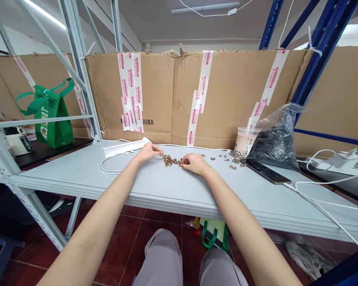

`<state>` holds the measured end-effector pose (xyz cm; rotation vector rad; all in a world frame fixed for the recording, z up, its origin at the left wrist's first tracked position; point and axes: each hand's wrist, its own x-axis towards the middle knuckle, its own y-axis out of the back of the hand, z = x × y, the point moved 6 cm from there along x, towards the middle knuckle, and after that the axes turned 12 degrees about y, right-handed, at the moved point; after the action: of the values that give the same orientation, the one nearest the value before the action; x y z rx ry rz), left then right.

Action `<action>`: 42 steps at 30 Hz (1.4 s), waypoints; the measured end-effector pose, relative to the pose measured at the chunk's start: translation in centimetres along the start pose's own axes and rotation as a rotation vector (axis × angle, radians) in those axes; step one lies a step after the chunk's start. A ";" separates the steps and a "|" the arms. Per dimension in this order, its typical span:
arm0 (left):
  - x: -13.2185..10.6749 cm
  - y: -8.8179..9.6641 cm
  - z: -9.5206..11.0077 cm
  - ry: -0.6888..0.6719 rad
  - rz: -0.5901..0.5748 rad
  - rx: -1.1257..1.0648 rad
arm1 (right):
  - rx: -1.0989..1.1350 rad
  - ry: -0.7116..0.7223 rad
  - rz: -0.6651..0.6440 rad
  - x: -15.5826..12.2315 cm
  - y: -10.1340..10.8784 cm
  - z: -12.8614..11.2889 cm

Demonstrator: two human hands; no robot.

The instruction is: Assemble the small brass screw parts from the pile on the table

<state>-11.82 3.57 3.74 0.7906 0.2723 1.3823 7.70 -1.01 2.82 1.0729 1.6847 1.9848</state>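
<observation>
A heap of small brass-coloured metal pieces [168, 160], like screws, lies on the grey tabletop [173, 182]. At the heap's left edge is my left hand [150, 151], its thumb and fingertips brought together; whatever is between them is too small to make out. My right hand [194, 163] rests at the right end of the heap with curled fingers touching the brass pieces, and its fingertips seem closed on one or more of them. Several small metal pieces [233, 167] are scattered in little groups further right.
A drink cup [244, 143] and a clear bag of dark material [274, 143] stand at the back right, with a phone [267, 171] on a white cable before them. Folded white paper [125, 147] and a looped white cable [107, 171] lie left. Taped cardboard [158, 91] walls the back.
</observation>
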 end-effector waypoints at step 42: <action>0.5 0.1 -0.9 -0.007 0.028 0.044 | 0.013 -0.011 -0.024 -0.1 0.0 -0.1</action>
<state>-12.36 4.38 3.30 0.8379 0.2881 1.4041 7.71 -1.11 2.81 1.0613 1.6990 1.9525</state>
